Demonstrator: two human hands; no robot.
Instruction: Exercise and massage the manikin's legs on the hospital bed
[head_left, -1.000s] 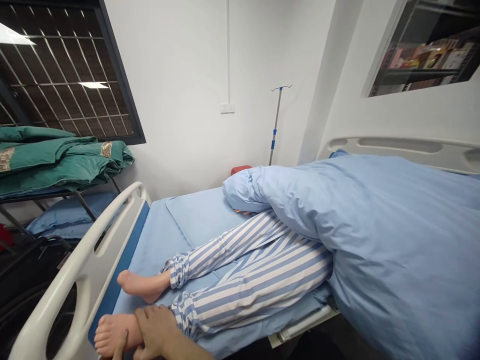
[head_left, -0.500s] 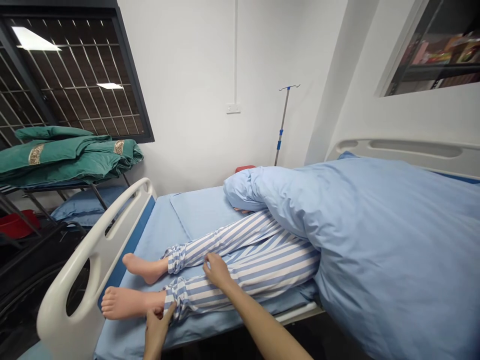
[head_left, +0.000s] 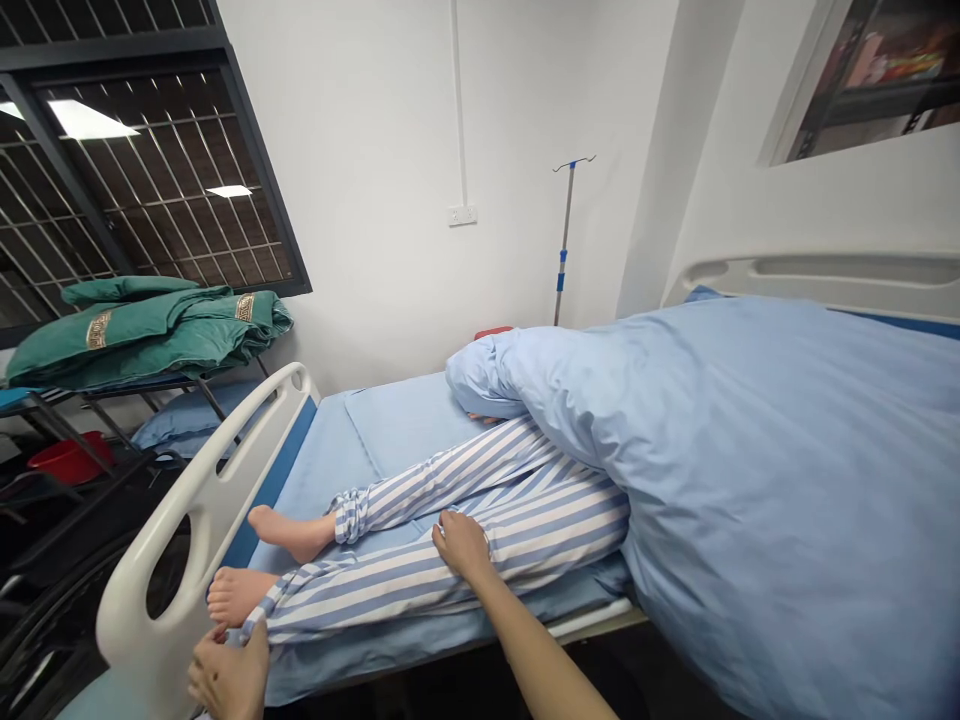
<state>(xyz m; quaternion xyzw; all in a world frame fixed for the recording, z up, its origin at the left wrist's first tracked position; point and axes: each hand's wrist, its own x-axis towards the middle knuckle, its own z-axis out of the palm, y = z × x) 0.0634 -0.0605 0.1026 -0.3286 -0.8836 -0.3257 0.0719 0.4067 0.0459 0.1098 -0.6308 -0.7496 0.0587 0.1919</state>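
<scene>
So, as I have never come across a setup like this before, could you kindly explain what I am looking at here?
Of course. There is no machine here: a person works bare-handed, and every picture comes from one camera worn on that person's head, looking forward and down.

In front is a bed with a pale footboard at the left of the view. On it lie legs in striped trousers, running under a blue quilt. Beyond the bed stands a drip pole.

The left hand pinches the trouser cuff by the nearer foot. The right hand rests farther up that trouser leg; whether it grips the cloth, I cannot tell.
</scene>
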